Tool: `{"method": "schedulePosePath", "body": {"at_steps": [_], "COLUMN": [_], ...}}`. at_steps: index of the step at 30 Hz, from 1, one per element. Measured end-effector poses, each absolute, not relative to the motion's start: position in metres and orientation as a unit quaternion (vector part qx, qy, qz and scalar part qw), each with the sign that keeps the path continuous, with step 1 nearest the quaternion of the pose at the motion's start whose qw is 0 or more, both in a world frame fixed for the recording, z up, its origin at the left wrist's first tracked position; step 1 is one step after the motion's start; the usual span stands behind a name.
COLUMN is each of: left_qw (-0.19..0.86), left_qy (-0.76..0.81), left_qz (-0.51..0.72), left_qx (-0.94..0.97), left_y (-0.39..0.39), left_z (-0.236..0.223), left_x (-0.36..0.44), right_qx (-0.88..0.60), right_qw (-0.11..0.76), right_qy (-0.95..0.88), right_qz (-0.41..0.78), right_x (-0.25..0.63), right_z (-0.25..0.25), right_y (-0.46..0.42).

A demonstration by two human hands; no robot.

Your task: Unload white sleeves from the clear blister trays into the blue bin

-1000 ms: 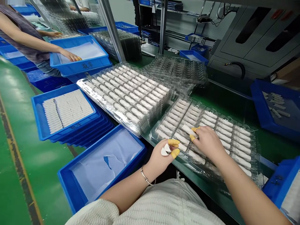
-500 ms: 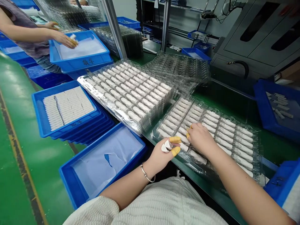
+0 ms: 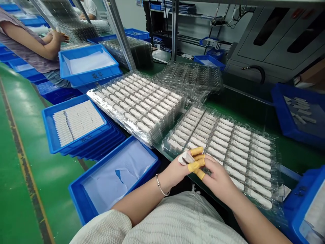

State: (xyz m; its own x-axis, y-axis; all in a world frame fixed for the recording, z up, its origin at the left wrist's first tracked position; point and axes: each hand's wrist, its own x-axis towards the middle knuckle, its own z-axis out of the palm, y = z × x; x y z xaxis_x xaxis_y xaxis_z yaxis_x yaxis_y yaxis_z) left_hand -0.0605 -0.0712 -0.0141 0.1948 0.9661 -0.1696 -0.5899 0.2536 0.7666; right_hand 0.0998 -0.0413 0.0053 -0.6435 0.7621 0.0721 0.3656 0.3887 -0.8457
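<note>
My left hand (image 3: 179,172), with yellow finger cots on thumb and forefinger, is closed around a few slim white plastic pieces (image 3: 186,158). Their pale ends stick out over the back of the thumb side. My right hand (image 3: 215,173), also in yellow finger cots, meets the left at the fingertips; its thumb and finger pinch the far ends of the white pieces, which the fingers mostly hide. Both hands hover over the near edge of a clear blister tray (image 3: 175,152), whose slots hold rows of similar long white pieces (image 3: 236,161).
Left of it stands a stack of filled blister trays (image 3: 149,137). A paper-lined blue bin (image 3: 76,189) lies near my left arm, with a stack of blue bins (image 3: 48,135) behind. Unfilled clear trays (image 3: 193,76) lie farther back. A co-worker (image 3: 38,47) stands at the far left.
My right hand has drawn back from the tray's slots to the left hand's fingertips. The co-worker's hands have pulled away from the far blue bin. The view has shifted slightly.
</note>
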Motion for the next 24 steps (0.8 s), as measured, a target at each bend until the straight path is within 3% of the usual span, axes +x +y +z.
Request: {"method": "schedulePosePath", "body": {"at_steps": [7, 13, 16, 24], "left_qw": [0.677, 0.688, 0.685, 0.717], "left_qy": [0.366, 0.362, 0.366, 0.341], "left_qz": [0.546, 0.520, 0.531, 0.538], "left_qx": [0.331, 0.354, 0.339, 0.283], "left_y": [-0.071, -0.071, -0.071, -0.068], "left_z": [-0.016, -0.015, -0.016, -0.024], "left_x": [-0.059, -0.055, -0.053, -0.049], "right_qx": [-0.381, -0.373, -0.397, -0.431], "right_qw": [0.273, 0.287, 0.304, 0.281], "right_qy": [-0.863, -0.873, -0.835, -0.500], "right_qz": [0.187, 0.131, 0.231, 0.697], "right_x": [0.125, 0.132, 0.131, 0.127], "right_z": [0.009, 0.006, 0.008, 0.007], "right_y": [-0.052, -0.058, -0.057, -0.050]}}
